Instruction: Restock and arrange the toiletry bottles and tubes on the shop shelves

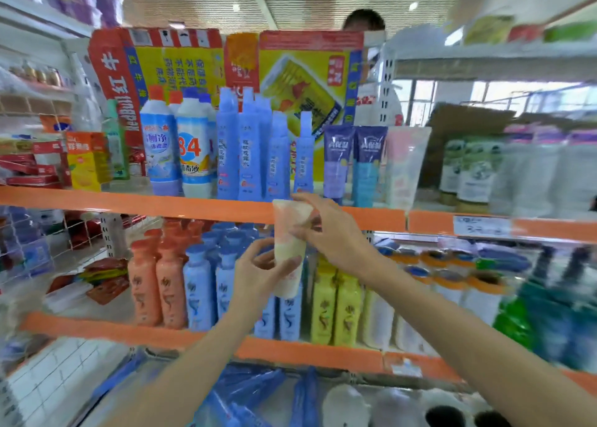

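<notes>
A pale cream and pink tube [289, 233] is held upright in front of the orange shelf edge [161, 204]. My left hand [258, 273] grips its lower end and my right hand [332, 229] grips its upper part. On the upper shelf stand white and blue bottles [176, 142], tall blue bottles [252, 149], two purple tubes [353, 162] and a pink tube [403, 165]. The shelf below carries orange bottles [156, 284], blue bottles [202, 287] and yellow bottles [336, 310].
Red and yellow cardboard boxes [226, 61] stand behind the upper shelf row. A person's head [363, 19] shows beyond them. White bottles [517, 174] fill the right of the upper shelf. Blue packets [245, 394] lie on the bottom shelf. Small boxes [80, 162] sit at the left.
</notes>
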